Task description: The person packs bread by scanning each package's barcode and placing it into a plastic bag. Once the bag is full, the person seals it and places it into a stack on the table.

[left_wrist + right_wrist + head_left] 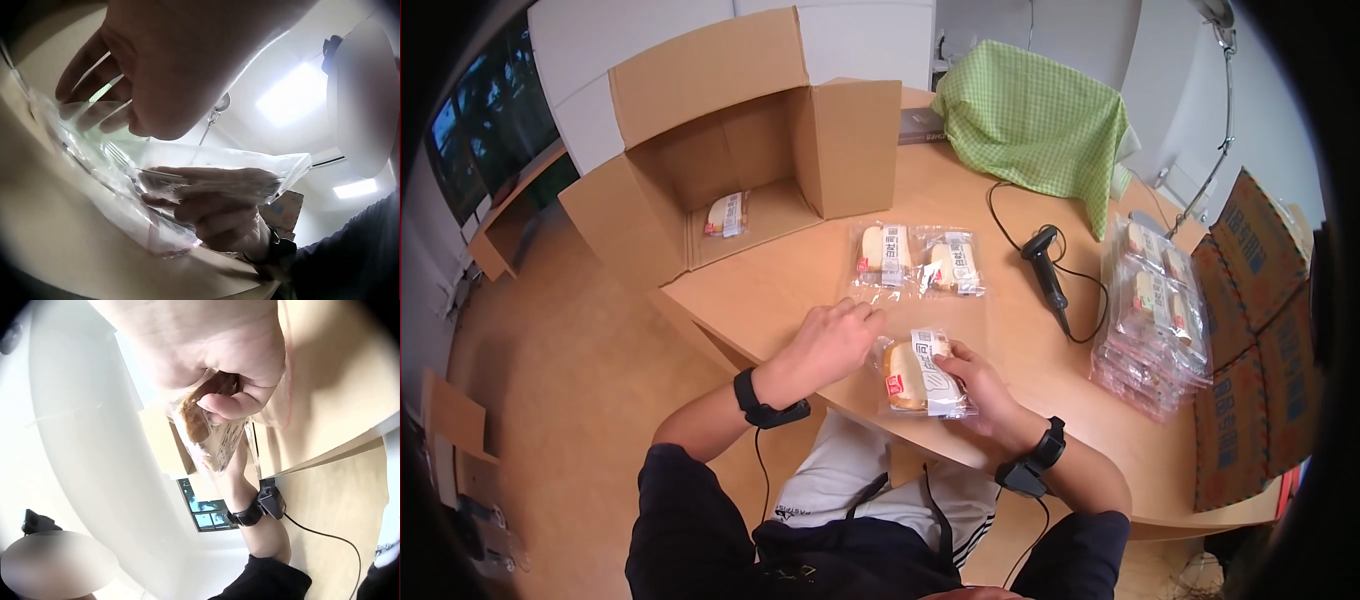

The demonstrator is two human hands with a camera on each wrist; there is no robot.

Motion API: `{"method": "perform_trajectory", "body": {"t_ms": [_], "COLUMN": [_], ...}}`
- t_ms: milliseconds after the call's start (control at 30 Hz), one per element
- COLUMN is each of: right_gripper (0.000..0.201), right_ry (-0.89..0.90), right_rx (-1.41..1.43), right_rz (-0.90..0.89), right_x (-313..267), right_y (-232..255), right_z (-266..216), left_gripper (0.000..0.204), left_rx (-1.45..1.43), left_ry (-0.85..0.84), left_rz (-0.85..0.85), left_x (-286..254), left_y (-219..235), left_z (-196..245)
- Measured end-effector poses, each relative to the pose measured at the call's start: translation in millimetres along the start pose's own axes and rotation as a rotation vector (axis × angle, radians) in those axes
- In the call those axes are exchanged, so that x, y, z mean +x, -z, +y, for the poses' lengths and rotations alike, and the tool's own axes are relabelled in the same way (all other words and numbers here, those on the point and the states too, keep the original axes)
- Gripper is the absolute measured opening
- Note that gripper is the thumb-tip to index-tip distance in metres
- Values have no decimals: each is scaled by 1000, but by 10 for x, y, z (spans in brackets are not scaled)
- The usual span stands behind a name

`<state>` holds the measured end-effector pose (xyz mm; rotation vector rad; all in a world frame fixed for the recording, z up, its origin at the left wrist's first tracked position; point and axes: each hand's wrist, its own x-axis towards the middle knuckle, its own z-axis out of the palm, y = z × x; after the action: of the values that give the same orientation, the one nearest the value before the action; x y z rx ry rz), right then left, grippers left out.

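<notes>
My right hand (985, 388) grips a packet of sliced bread (908, 378) in clear wrap with a white printed band and a red label. Its thumb presses on top and its other fingers lie underneath. In the right wrist view, brown crust shows through the wrapper (197, 425). Left of the packet, my left hand (830, 340) is bent down over the table, pinching thin clear plastic film (115, 153). Its fingertips show through the film in the left wrist view. Just beyond both hands, two more bread packets (884, 254) (953, 264) lie side by side in clear plastic.
An open cardboard box (855, 150) lies on its side at the back left, with one bread packet (726, 215) inside. A corded barcode scanner (1045, 265), a stack of bagged bread (1150, 310) and a printed carton (1245, 370) stand right. Green checked cloth (1035, 125) covers something behind.
</notes>
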<state>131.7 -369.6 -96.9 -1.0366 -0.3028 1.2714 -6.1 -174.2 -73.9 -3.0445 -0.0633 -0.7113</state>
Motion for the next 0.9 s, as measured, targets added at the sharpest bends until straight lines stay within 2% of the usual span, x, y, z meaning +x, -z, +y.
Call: {"method": "perform_trajectory", "body": {"t_ms": [67,133,267,367,433,567,633,667,733,767,833,867,900], "right_gripper": [36,35,34,35,35,37,50,50,73,73,86,86,85], "right_ry": [8,-25,-86,-85,-1,52,-76,-76,59,58,342,339,436], "right_rx": [7,123,148,116,70,18,-223,-223,-283,-282,-693,-694,-1012], "right_rz": [10,-84,-120,-92,-31,66,-3,-2,52,51,10,8,8], "right_x": [1,-1,-42,-7,20,6,-14,-5,40,61,100,104,101], "right_y": [0,22,30,71,80,11,62,58,41,47,57,51,39], "right_z": [-41,-94,-212,-183,-118,-94,-155,-141,-72,-37,24,23,9], "left_gripper": [10,12,6,7,7,6,6,8,10,13,16,21,25], "left_rx": [1,2,30,23,19,-4,-12,-16,-18,-28,-37,-42,-48], "left_ry": [9,18,136,173,184,173,164,173,181,169,159,163,168], "left_rz": [17,35,60,80,84,58,66,42,17,-1,-23,-38,-54], "left_x": [-40,-52,-51,-67,-84,-125,-132,-136,-150,-159,-179,-193,-211], "left_y": [-16,-15,37,29,15,-11,-2,28,61,67,73,71,63], "left_z": [16,17,-7,-6,5,24,39,56,71,71,75,86,97]}}
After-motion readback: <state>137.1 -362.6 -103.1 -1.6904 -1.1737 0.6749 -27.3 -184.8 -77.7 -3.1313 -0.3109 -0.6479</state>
